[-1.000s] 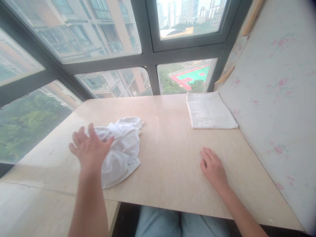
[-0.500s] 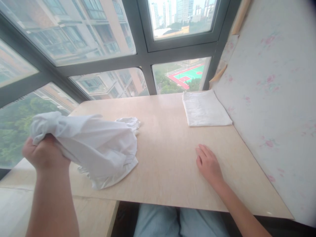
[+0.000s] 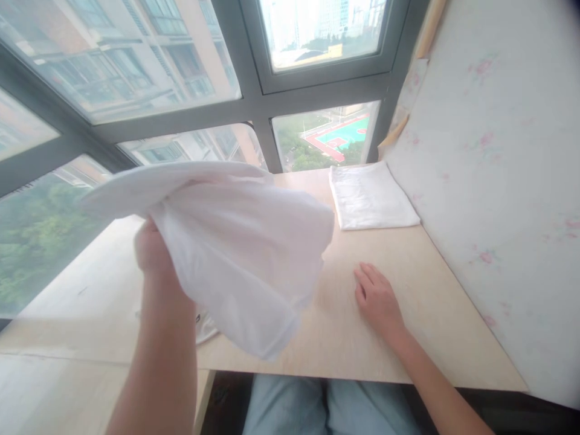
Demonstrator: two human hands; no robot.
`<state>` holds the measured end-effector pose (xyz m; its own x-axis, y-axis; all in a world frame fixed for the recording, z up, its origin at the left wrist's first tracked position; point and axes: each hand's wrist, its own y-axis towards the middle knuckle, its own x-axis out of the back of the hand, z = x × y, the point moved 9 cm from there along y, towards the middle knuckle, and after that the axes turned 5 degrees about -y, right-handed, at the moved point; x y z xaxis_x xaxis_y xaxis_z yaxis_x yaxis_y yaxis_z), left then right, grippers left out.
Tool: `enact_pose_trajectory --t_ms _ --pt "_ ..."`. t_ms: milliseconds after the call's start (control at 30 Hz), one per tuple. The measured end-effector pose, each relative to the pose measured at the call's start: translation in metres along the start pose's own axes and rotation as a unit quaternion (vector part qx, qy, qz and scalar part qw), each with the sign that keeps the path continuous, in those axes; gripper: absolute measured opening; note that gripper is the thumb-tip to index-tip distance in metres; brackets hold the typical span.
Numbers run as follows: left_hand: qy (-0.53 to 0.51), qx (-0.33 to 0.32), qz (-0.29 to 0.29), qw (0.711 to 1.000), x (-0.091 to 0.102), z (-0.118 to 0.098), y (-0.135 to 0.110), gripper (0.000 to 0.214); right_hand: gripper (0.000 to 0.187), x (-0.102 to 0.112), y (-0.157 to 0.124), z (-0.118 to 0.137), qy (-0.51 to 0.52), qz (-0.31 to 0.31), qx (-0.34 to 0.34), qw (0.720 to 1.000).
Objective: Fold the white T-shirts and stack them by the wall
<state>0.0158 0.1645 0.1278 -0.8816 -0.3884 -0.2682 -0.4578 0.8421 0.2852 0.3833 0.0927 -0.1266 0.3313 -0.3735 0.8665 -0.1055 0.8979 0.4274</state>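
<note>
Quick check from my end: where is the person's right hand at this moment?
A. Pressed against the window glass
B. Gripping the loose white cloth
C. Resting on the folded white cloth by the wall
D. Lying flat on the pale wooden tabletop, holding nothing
D: the right hand lies open on the pale wooden tabletop, while the left hand holds up the loose white cloth.

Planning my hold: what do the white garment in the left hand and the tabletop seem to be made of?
White garment: thin, soft woven or knit cloth, probably cotton or a blend; it drapes limply and light glows through it. Left hand bunches it easily. Tabletop: pale wood-grain laminate or veneer, smooth, matte; faint grain streaks show.
</note>
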Motion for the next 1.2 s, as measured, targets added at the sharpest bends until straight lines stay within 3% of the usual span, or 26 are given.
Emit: enact_pose_trajectory --t_ms 133,200,267,367,433,533,633,733,800,967,1100,1200 --pt "0.131 0.149 0.031 0.98 -0.004 0.102 -0.012 0.049 0.037 0.001 0.001 -0.001 0.005 -0.005 -0.002 1.0" --pt "0.187 0.156 0.061 0.968 0.001 0.137 -0.029 0.048 0.038 0.002 0.001 -0.001 0.0 -0.004 -0.004 1.0" --pt "0.239 0.136 0.084 0.958 0.009 0.155 -0.053 0.048 0.039 0.002 0.001 -0.001 -0.007 0.0 -0.006 1.0" --pt "0.355 0.044 0.182 0.916 0.004 0.156 -0.1 0.037 0.038 0.003 0.002 0.0 -0.012 0.004 -0.007 1.0" --pt "0.439 -0.05 0.262 0.858 -0.007 0.147 -0.137 0.027 0.039 0.003 0.002 0.0 -0.01 0.005 -0.009 1.0" --pt "0.514 -0.158 0.322 0.779 -0.014 0.133 -0.185 0.022 0.04 0.003 0.001 -0.002 0.002 0.001 -0.018 1.0" --pt "0.51 -0.172 0.431 0.724 -0.016 0.137 -0.222 0.027 0.039 0.012 0.0 -0.006 0.032 -0.032 -0.029 0.999" --pt "0.506 -0.151 0.499 0.687 -0.011 0.147 -0.238 0.044 0.032 0.032 -0.004 -0.007 0.087 -0.093 -0.028 0.991" --pt "0.515 -0.152 0.511 0.671 -0.007 0.152 -0.24 0.047 0.028 0.04 -0.007 0.0 0.127 -0.094 0.011 0.987" --pt "0.527 -0.193 0.509 0.653 -0.003 0.161 -0.237 0.03 0.038 0.032 -0.017 0.042 0.176 0.053 0.197 0.963" --pt "0.51 -0.22 0.496 0.667 -0.001 0.167 -0.232 0.029 0.047 0.025 -0.022 0.053 0.127 0.123 0.24 0.954" --pt "0.499 -0.199 0.468 0.702 0.0 0.173 -0.225 0.029 0.042 0.022 -0.022 0.056 0.088 0.148 0.248 0.953"
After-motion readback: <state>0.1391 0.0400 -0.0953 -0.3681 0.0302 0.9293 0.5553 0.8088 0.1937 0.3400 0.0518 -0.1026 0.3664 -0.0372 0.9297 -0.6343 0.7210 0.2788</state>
